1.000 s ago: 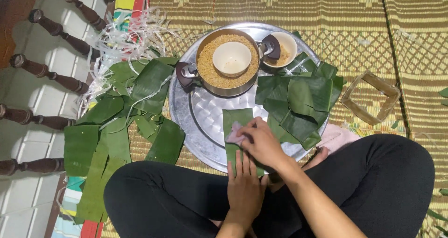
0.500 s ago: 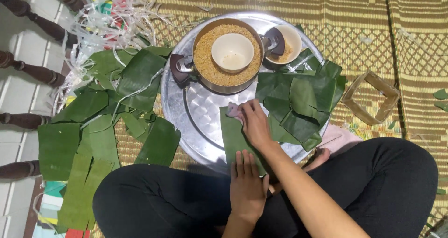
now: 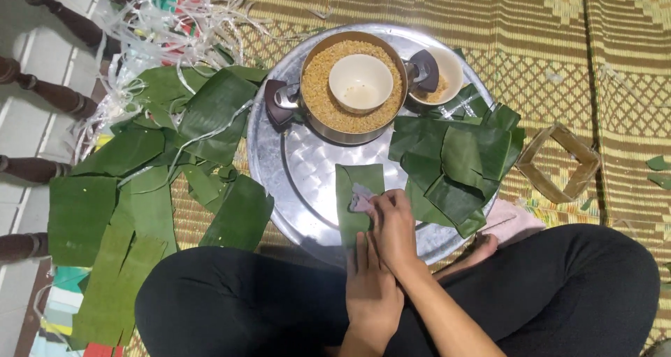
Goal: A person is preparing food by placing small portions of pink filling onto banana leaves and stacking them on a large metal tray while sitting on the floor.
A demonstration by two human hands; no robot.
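Leaf strip [image 3: 351, 202] lying on round metal tray [image 3: 293, 168], just below pot of grain [image 3: 353, 88]. Right hand [image 3: 393, 224] pinching pale cloth [image 3: 361, 201], wiping nearer than a second ago. Left hand [image 3: 370, 287] lying flat, open, pinning strip's near end. Wiping progressing along the strip.

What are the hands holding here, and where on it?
Right hand pinches a small cloth against the leaf strip; left hand presses the strip's near end flat.

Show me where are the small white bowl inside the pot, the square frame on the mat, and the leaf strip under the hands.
Small white bowl [image 3: 361, 83], head view: its inner bottom.
Square strip frame [image 3: 532, 160], head view: its left side.
Green leaf strip [image 3: 347, 182], head view: its upper end.
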